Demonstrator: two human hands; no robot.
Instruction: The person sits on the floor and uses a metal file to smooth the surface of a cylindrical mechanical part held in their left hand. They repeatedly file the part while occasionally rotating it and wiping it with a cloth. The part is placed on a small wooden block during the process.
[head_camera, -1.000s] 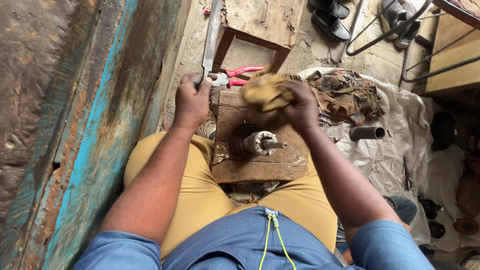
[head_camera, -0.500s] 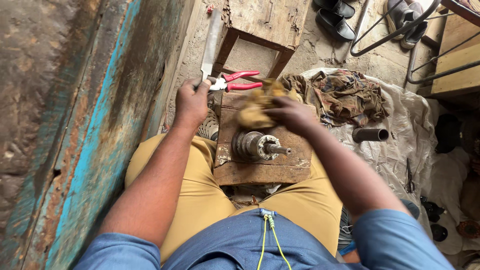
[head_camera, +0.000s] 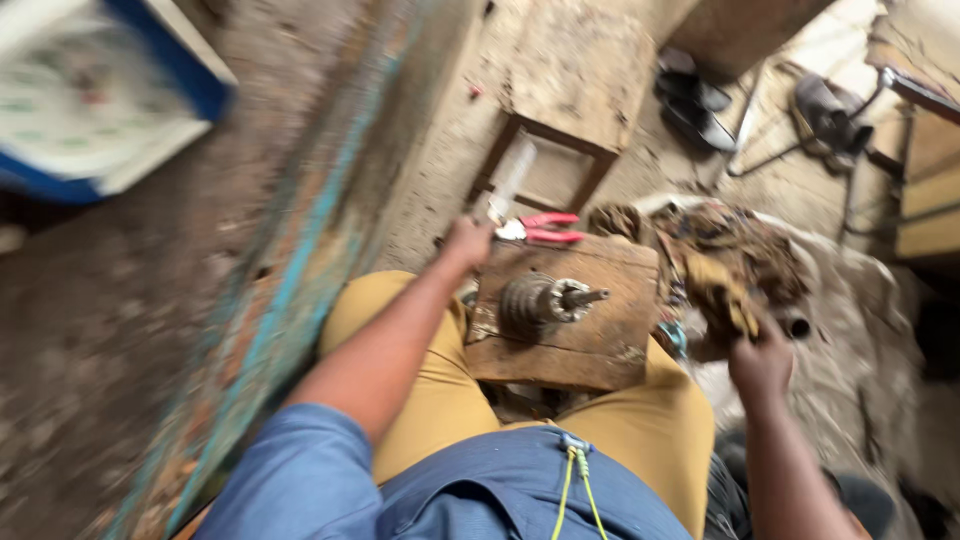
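Right hand (head_camera: 762, 362) closed on a yellowish rag (head_camera: 716, 290), held right of the wood block (head_camera: 600, 335), left hand (head_camera: 467, 240) gripping a flat file (head_camera: 512, 183) at the block's far left corner, metal rotor (head_camera: 545, 300) lying on the block, red pliers (head_camera: 545, 230) just behind, cloth heap (head_camera: 735, 235) on plastic sheet beyond, view blurred

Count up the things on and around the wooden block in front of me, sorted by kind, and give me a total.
Metal motor part on the wooden block: 1
Red-handled pliers: 1
Flat metal file in the left hand: 1
Yellowish rag in the right hand: 1
Total: 4
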